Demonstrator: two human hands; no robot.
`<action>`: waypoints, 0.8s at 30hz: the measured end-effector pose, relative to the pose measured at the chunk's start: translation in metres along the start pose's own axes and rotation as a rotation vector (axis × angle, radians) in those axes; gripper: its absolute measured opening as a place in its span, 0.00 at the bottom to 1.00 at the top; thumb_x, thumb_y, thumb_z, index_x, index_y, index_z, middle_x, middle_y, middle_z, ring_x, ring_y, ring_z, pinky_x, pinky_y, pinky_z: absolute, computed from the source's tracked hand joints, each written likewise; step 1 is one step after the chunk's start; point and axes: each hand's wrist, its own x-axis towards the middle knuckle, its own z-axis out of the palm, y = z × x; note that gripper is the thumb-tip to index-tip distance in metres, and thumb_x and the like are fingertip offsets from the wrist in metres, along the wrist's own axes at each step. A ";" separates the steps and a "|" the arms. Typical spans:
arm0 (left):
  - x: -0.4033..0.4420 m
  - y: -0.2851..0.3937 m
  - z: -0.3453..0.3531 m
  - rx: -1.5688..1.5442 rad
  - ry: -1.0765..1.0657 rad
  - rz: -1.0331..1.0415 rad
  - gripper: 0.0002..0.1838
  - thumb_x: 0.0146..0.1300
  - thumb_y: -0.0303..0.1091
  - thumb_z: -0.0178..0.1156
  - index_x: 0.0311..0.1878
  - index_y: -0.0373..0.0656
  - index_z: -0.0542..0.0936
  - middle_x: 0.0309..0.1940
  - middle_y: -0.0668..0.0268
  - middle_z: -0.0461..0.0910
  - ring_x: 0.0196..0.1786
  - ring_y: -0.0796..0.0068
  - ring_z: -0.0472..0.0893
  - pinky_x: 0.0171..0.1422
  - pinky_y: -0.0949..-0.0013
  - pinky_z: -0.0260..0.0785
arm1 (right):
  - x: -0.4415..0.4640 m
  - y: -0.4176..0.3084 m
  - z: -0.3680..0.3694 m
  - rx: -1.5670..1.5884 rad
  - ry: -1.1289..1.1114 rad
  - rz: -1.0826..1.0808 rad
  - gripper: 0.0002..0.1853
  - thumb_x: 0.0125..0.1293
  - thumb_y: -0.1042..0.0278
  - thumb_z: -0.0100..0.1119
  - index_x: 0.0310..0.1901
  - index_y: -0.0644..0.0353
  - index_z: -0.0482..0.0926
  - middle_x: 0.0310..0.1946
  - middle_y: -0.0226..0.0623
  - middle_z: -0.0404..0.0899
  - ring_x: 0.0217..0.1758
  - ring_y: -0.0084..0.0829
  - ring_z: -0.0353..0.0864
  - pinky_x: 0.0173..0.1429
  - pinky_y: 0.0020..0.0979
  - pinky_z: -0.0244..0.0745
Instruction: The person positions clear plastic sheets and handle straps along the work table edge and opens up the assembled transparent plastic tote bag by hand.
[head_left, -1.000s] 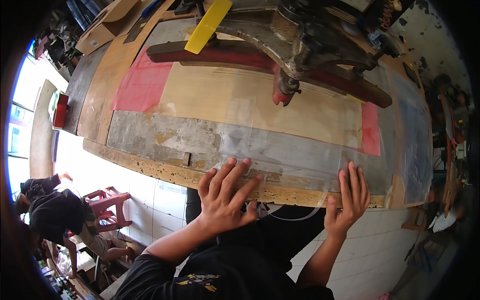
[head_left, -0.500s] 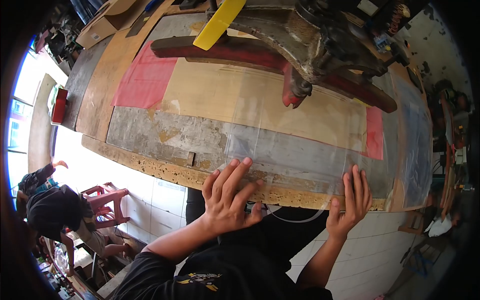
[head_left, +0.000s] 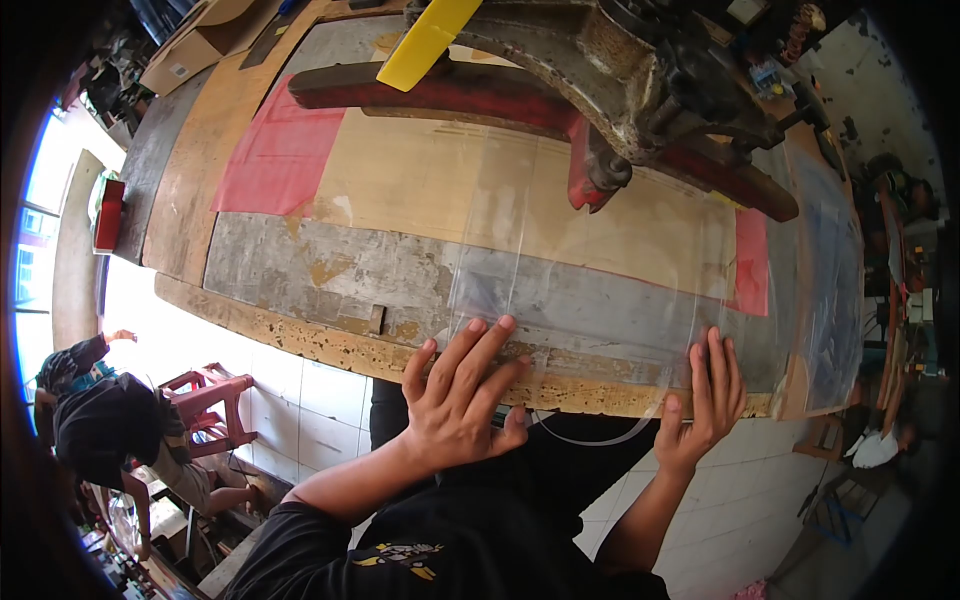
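A clear plastic sheet lies over the near part of the worktable, its far part reaching under a heavy metal press. Its near end bends down over the table's front edge. My left hand rests on the sheet's left near corner, fingers spread and stretched forward. On the right near side, my right hand lies with its fingers extended along the sheet's edge, thumb apart. Beneath the sheet, a tan board has red patches at its ends.
A long red-and-dark bar spans the table under the press, beside a yellow strip. A small dark piece sits near the front edge. Another person bends near a red stool at left. A cardboard box stands far left.
The view has shifted slightly. Both hands stay at the sheet's near end, with the left fingertips slightly farther right.
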 end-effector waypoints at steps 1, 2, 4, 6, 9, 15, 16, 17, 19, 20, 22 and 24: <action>0.000 0.000 0.000 0.006 0.003 0.003 0.21 0.65 0.52 0.54 0.53 0.50 0.81 0.67 0.57 0.78 0.71 0.60 0.74 0.79 0.52 0.46 | 0.000 0.000 0.000 -0.001 -0.001 0.001 0.29 0.74 0.45 0.44 0.63 0.56 0.83 0.68 0.41 0.79 0.71 0.50 0.75 0.72 0.49 0.62; 0.000 0.000 0.000 0.005 0.002 0.004 0.21 0.65 0.52 0.54 0.53 0.50 0.81 0.67 0.57 0.78 0.71 0.60 0.74 0.79 0.52 0.46 | 0.000 0.000 0.000 0.003 0.002 0.003 0.29 0.74 0.45 0.44 0.63 0.56 0.83 0.67 0.41 0.79 0.71 0.50 0.75 0.72 0.49 0.62; 0.000 0.001 0.001 0.010 0.004 0.002 0.21 0.65 0.51 0.54 0.54 0.51 0.81 0.67 0.58 0.78 0.71 0.60 0.74 0.79 0.52 0.47 | 0.000 0.000 0.000 0.007 0.006 0.005 0.29 0.74 0.45 0.44 0.63 0.56 0.83 0.67 0.41 0.79 0.71 0.50 0.75 0.72 0.49 0.62; 0.000 0.001 0.001 0.011 0.007 0.003 0.21 0.65 0.51 0.53 0.54 0.51 0.81 0.67 0.58 0.78 0.70 0.60 0.74 0.79 0.52 0.47 | 0.000 0.000 0.001 0.004 0.007 0.009 0.29 0.74 0.45 0.45 0.62 0.57 0.83 0.67 0.41 0.79 0.71 0.51 0.75 0.72 0.49 0.62; 0.001 0.001 0.001 0.017 0.009 0.006 0.21 0.64 0.51 0.53 0.54 0.53 0.82 0.67 0.58 0.78 0.70 0.59 0.74 0.79 0.52 0.48 | 0.001 0.000 0.001 0.012 0.017 0.006 0.29 0.74 0.46 0.45 0.62 0.57 0.84 0.67 0.41 0.80 0.71 0.51 0.75 0.71 0.48 0.62; 0.002 0.003 0.000 0.026 0.007 0.012 0.20 0.64 0.50 0.54 0.53 0.54 0.82 0.66 0.56 0.78 0.70 0.57 0.74 0.78 0.52 0.48 | 0.001 0.002 0.001 0.025 0.029 -0.009 0.28 0.74 0.46 0.46 0.61 0.57 0.84 0.66 0.41 0.80 0.69 0.50 0.77 0.69 0.47 0.63; 0.002 0.003 0.000 0.028 0.003 0.008 0.20 0.64 0.50 0.53 0.53 0.53 0.82 0.66 0.56 0.78 0.70 0.57 0.74 0.78 0.52 0.48 | 0.002 0.001 0.001 0.012 0.026 -0.005 0.28 0.74 0.46 0.46 0.61 0.57 0.84 0.66 0.41 0.80 0.69 0.50 0.77 0.69 0.47 0.63; 0.002 0.004 0.000 0.013 0.003 0.012 0.20 0.64 0.50 0.53 0.53 0.53 0.82 0.66 0.56 0.78 0.70 0.57 0.74 0.78 0.52 0.48 | 0.003 0.000 0.001 0.014 0.032 -0.003 0.28 0.74 0.45 0.46 0.60 0.57 0.85 0.66 0.41 0.81 0.69 0.50 0.77 0.69 0.46 0.64; 0.001 0.004 0.001 0.037 0.001 0.007 0.20 0.64 0.50 0.53 0.53 0.52 0.82 0.66 0.55 0.78 0.70 0.56 0.74 0.78 0.52 0.48 | 0.003 0.000 0.000 0.003 0.036 0.003 0.28 0.74 0.45 0.46 0.60 0.56 0.85 0.65 0.40 0.81 0.69 0.49 0.77 0.69 0.45 0.64; 0.001 0.003 0.002 0.038 0.007 0.012 0.20 0.64 0.50 0.53 0.53 0.51 0.81 0.66 0.55 0.78 0.69 0.55 0.74 0.78 0.51 0.48 | 0.003 0.000 0.001 0.006 0.041 0.004 0.28 0.74 0.45 0.46 0.59 0.56 0.86 0.65 0.40 0.82 0.69 0.49 0.77 0.68 0.44 0.64; 0.001 0.003 0.003 0.035 0.007 0.016 0.20 0.64 0.50 0.53 0.53 0.51 0.81 0.66 0.55 0.78 0.69 0.55 0.74 0.78 0.51 0.48 | 0.003 0.000 0.002 0.019 0.055 0.010 0.28 0.74 0.45 0.46 0.57 0.55 0.87 0.64 0.39 0.83 0.68 0.48 0.78 0.68 0.43 0.64; 0.001 0.003 0.002 0.046 0.008 0.017 0.21 0.64 0.50 0.52 0.53 0.50 0.81 0.66 0.55 0.78 0.69 0.55 0.74 0.78 0.51 0.48 | 0.004 0.000 0.002 0.017 0.054 0.012 0.28 0.74 0.44 0.46 0.57 0.55 0.87 0.64 0.39 0.83 0.68 0.48 0.78 0.68 0.43 0.63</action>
